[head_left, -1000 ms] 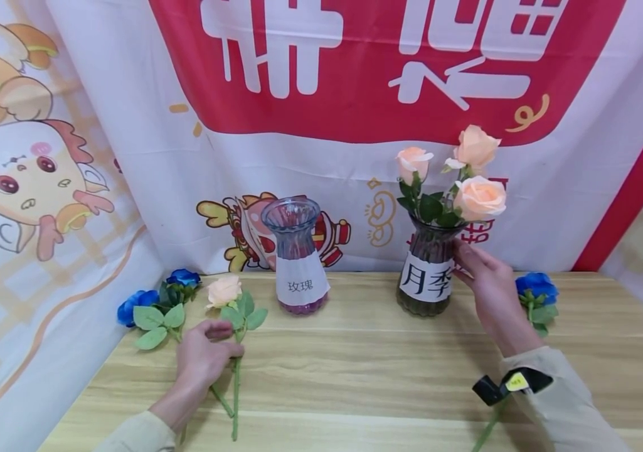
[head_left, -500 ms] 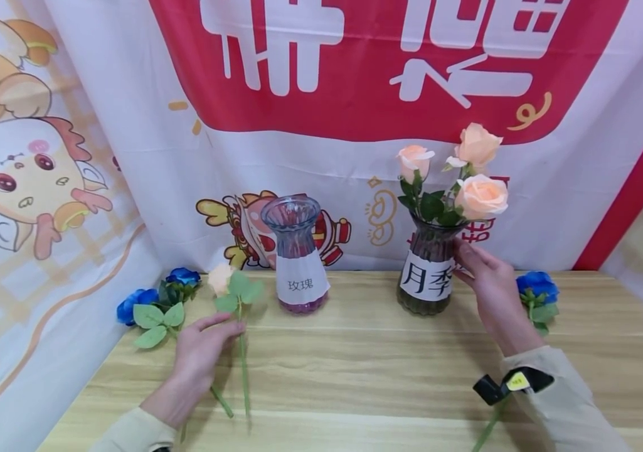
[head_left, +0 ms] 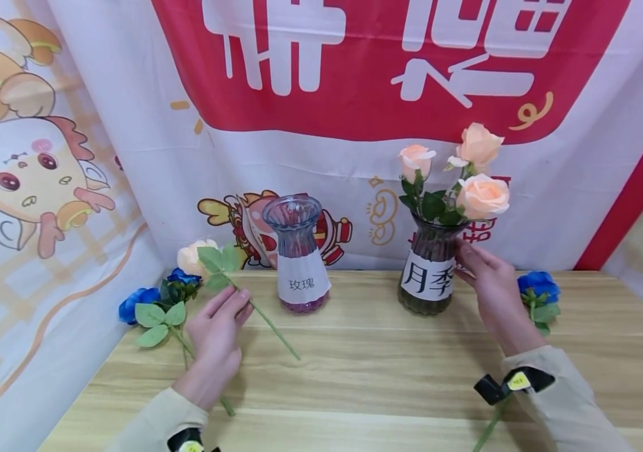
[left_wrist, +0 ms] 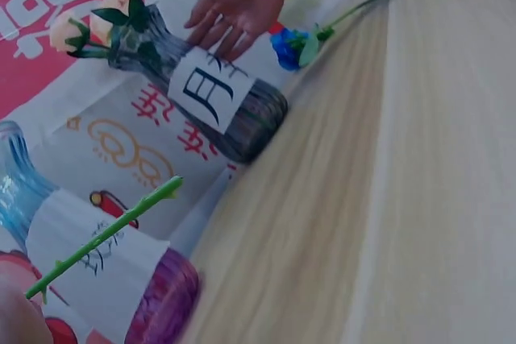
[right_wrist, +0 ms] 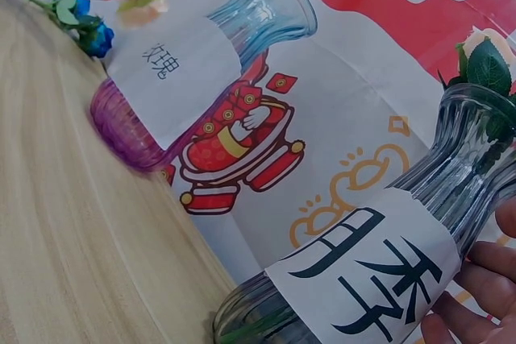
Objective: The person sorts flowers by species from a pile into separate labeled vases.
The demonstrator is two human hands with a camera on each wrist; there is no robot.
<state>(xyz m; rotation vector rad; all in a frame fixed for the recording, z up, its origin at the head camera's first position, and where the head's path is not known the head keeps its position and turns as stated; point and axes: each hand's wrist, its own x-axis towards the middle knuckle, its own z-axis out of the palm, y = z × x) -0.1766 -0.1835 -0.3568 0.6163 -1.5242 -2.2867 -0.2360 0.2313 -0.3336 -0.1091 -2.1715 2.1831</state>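
My left hand (head_left: 216,336) pinches the green stem of a peach rose (head_left: 192,257), with the bloom pointing up and left and the bare stem end slanting down to the right. The left wrist view shows that thorny stem (left_wrist: 105,235) across the labelled clear vase (head_left: 298,254), which has a purple base and no flowers. My right hand (head_left: 499,301) touches the side of a dark glass vase (head_left: 425,270) with extended fingers (left_wrist: 214,30). Three peach roses (head_left: 476,182) stand in this dark vase, which has a larger paper label.
Two blue roses (head_left: 139,304) with green leaves lie at the table's left side. Another blue rose (head_left: 538,289) lies behind my right wrist, its stem running under the sleeve. A printed cloth backdrop (head_left: 355,163) rises along the back edge of the wooden table (head_left: 366,376).
My left hand has raised the peach rose off the table and turned it, so the bloom swings left and the stem end swings up and right. The right hand stays at the dark vase.
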